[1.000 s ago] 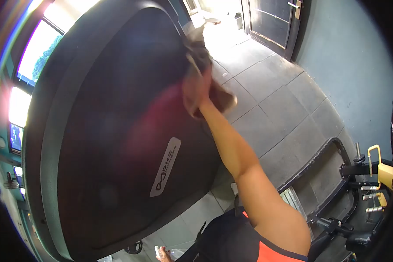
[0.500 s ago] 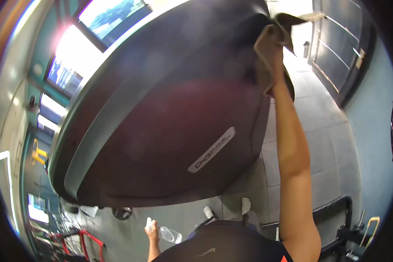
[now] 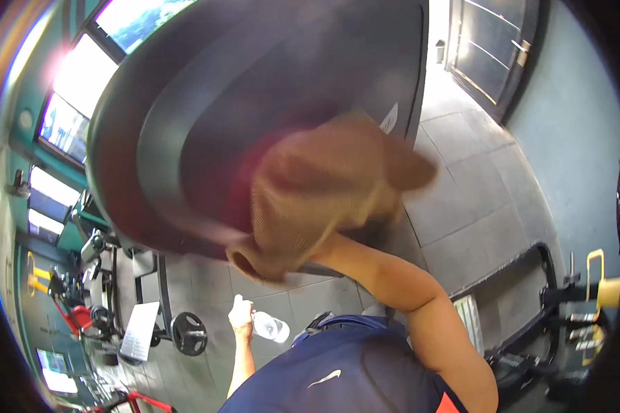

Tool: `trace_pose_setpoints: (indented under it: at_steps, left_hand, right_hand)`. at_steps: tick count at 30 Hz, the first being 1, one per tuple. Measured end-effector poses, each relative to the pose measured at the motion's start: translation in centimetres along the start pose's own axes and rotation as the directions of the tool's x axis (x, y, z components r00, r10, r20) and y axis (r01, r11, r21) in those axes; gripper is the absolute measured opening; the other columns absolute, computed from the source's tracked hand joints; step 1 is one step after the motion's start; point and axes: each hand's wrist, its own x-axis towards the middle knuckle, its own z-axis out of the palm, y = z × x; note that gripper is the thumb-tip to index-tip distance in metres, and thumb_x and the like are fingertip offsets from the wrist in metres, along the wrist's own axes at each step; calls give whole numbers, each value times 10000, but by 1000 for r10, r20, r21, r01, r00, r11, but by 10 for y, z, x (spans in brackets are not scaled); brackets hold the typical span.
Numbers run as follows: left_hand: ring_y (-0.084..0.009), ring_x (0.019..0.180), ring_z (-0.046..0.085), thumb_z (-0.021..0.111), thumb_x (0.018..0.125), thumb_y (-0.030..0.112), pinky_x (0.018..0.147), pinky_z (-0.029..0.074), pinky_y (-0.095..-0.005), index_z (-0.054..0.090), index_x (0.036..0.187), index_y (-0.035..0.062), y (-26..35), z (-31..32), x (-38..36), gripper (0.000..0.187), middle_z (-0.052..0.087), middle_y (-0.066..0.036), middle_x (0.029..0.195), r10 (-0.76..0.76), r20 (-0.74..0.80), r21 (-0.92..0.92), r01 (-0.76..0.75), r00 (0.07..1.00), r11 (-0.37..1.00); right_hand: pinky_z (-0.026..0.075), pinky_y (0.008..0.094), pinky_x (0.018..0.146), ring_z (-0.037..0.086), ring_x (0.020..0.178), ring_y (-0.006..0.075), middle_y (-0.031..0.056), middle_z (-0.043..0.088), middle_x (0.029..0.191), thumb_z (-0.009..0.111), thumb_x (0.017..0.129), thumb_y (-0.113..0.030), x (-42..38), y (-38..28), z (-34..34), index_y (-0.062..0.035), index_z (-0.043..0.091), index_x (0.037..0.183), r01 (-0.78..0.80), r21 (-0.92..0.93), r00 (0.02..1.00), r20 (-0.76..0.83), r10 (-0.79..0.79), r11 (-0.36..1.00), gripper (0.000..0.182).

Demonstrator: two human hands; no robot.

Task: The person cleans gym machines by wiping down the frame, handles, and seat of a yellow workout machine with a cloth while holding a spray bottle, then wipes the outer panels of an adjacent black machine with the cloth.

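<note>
A brown cloth [image 3: 324, 182], blurred by motion, lies against the large dark curved panel [image 3: 255, 89]. Behind it is my right hand [image 3: 320, 248], mostly covered by the cloth, with the forearm reaching in from the lower right. Low at the left, my left hand [image 3: 241, 316] is closed around the top of a clear spray bottle [image 3: 270, 327], held above the floor. A white label on the panel is partly hidden by the cloth.
Weight plates [image 3: 189, 334] and a red frame [image 3: 145, 401] stand at the lower left. Black equipment with yellow handles [image 3: 610, 292] is at the right. A dark door [image 3: 489, 48] stands at the upper right, beside a blue-grey wall.
My right hand and the cloth have come down and left from the panel's upper right edge to its lower middle. The view has shifted, showing more of the floor and equipment.
</note>
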Motion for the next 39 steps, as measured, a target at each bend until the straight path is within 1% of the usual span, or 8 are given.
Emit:
trace_pose_setpoints:
  at_steps: [4,10,19,28,29,31,34,39]
  left_hand:
    - [-173,626,586,532,925,93,603,484,-316,640,882,-34,9,-50,12,172,632,-92,832,372,208,242,-416,905,876]
    - [-101,641,596,612,936,146,597,508,-244,596,1172,-57,-14,-107,4,311,664,-63,832,207,251,113,-241,946,964]
    - [-105,646,603,619,948,163,598,503,-248,649,1069,-34,14,-105,1,233,654,-53,805,323,410,195,-428,853,882]
    - [-172,652,560,632,906,60,604,446,-311,617,833,2,54,-61,-18,94,588,-66,742,426,570,225,-633,702,741]
    - [-179,652,561,633,904,60,604,445,-312,614,832,3,57,-54,-23,93,585,-70,741,400,553,207,-585,731,784]
    - [-193,652,563,634,899,59,604,445,-314,610,830,4,62,-41,-33,92,580,-78,739,340,517,171,-484,786,858]
    - [-205,653,565,634,899,88,605,444,-322,618,834,8,64,-16,-43,105,584,-89,739,362,526,170,-512,770,842]
    - [-264,673,588,651,886,197,612,462,-356,653,821,5,128,57,-69,204,588,-126,757,324,723,179,-619,610,765]
  right_hand:
    - [466,429,832,591,954,321,146,613,1005,628,864,-304,27,1,-20,-42,593,1144,-68,-73,983,-173,54,995,385]
    - [479,423,813,605,935,314,139,621,987,636,857,-312,102,-26,-32,-46,595,1144,-111,-130,886,-461,39,985,394]
    - [498,413,786,625,907,302,128,634,962,649,846,-323,-170,-51,54,-52,597,1144,-583,177,767,-202,609,793,406]
    - [501,407,801,612,955,282,130,606,966,640,868,-352,-47,-54,3,-11,600,1145,-137,-292,901,-433,-3,947,442]
    - [507,388,792,618,950,262,111,624,959,657,865,-324,-78,-23,48,-17,635,1090,-469,168,698,-530,481,867,382]
    - [509,374,801,622,957,251,105,627,985,655,873,-317,-138,19,50,-20,630,1112,-781,403,419,-230,879,477,381]
    - [513,354,814,627,969,234,96,632,1024,652,886,-305,-221,59,8,-26,623,1144,-869,495,128,227,966,-1,381]
    - [520,320,837,636,988,206,82,640,1089,648,907,-285,-220,97,-132,-35,610,1198,-849,527,297,535,791,-38,385]
